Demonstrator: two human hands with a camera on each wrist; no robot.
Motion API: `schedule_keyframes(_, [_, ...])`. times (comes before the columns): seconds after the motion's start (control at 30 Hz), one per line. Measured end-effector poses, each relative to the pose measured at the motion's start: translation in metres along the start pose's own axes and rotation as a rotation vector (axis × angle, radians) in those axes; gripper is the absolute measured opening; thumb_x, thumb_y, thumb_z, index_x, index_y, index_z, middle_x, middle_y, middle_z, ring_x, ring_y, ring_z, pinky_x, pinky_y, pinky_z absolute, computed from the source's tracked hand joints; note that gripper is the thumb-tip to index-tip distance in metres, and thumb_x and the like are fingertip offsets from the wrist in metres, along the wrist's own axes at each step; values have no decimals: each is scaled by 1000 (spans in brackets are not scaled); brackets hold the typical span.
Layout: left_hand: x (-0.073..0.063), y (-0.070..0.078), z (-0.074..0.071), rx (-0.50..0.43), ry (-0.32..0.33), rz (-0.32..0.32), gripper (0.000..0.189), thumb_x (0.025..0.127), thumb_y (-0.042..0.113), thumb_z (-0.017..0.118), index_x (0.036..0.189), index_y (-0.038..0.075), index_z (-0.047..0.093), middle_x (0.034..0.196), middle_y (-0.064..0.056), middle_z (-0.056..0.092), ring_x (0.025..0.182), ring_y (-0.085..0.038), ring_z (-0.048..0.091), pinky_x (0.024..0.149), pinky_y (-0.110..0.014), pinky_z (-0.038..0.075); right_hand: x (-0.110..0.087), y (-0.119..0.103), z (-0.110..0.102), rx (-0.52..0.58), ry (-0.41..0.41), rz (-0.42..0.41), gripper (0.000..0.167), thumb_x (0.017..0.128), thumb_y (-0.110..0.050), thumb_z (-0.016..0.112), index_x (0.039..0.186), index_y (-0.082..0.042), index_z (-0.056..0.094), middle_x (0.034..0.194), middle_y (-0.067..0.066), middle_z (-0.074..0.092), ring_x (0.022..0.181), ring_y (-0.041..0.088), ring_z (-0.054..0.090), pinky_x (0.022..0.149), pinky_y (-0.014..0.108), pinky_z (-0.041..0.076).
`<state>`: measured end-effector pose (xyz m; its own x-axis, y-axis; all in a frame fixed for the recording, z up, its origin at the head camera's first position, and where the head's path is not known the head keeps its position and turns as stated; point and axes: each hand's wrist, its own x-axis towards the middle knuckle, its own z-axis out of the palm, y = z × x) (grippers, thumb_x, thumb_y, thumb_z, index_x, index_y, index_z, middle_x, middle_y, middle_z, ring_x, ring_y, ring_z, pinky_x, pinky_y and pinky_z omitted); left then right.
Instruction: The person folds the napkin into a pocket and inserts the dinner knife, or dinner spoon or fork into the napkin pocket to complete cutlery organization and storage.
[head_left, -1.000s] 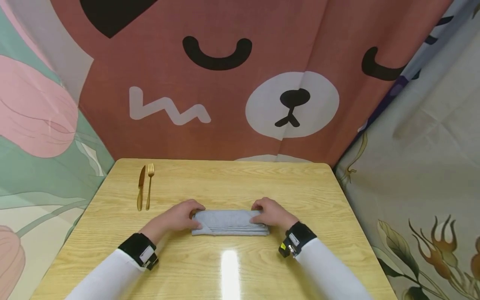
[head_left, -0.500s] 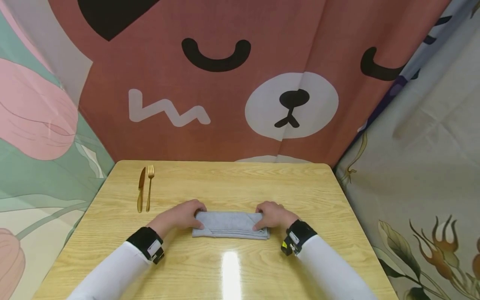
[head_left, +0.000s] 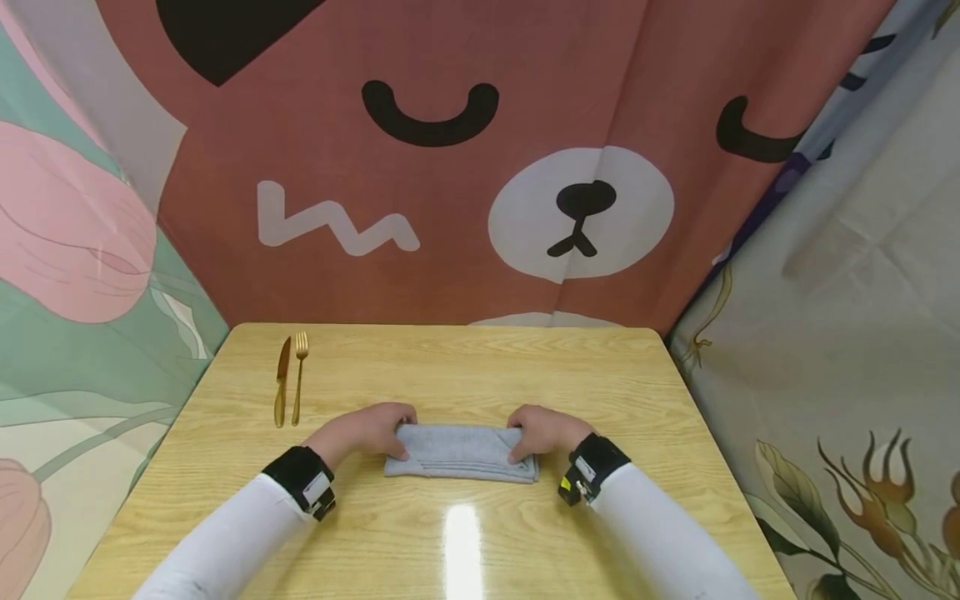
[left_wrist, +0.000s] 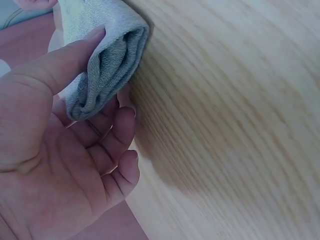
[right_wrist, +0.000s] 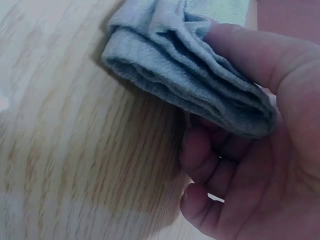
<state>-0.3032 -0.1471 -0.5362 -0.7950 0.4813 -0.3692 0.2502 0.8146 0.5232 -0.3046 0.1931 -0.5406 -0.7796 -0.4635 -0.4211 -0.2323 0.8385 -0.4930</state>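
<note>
A grey-blue cloth (head_left: 461, 450), folded into a flat strip with several layers, lies crosswise near the middle of the table. My left hand (head_left: 375, 429) grips its left end, thumb on top and fingers curled beneath, as the left wrist view shows. At the other end my right hand (head_left: 547, 432) pinches the cloth the same way. Stacked folds of the cloth (right_wrist: 190, 75) face the right wrist camera, with the thumb over them and the fingers under the far edge. In the left wrist view the cloth's end (left_wrist: 107, 65) forms a rolled loop.
A gold knife (head_left: 282, 382) and a gold fork (head_left: 299, 379) lie side by side at the back left of the wooden table (head_left: 600, 375). Behind the table hangs a reddish-brown curtain (head_left: 450, 283) with a bear print. A floral curtain (head_left: 847, 375) runs along the right side.
The right hand has shifted slightly toward the cloth's right end, and its hold has changed there. The left forearm has swung a little inward. The cloth stays nearly in place.
</note>
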Motion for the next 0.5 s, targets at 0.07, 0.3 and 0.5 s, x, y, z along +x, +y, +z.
schedule_keyframes(0.07, [-2, 1, -1, 1, -13, 2, 30, 83, 20, 86, 106, 18, 65, 104, 1, 63, 93, -19, 55, 83, -40, 48, 0, 1, 1, 7, -9, -7, 30, 81, -32, 87, 103, -18, 72, 95, -6, 65, 82, 14, 58, 77, 32, 49])
schedule_keyframes(0.3, [-5, -5, -2, -1, 20, 93, 19, 87, 20, 81, 93, 18, 64, 89, 1, 59, 81, -17, 53, 72, -35, 44, -3, 9, -3, 30, 40, -76, 22, 88, -30, 82, 85, -19, 63, 79, -6, 53, 70, 11, 52, 65, 28, 42])
schedule_keyframes(0.5, [-5, -9, -2, 165, 202, 217, 23, 92, 28, 78, 87, 25, 56, 85, 10, 58, 73, -10, 51, 67, -30, 42, -8, 10, -9, -169, 279, -218, 24, 95, -28, 74, 85, -22, 53, 76, -8, 50, 67, 9, 49, 62, 26, 40])
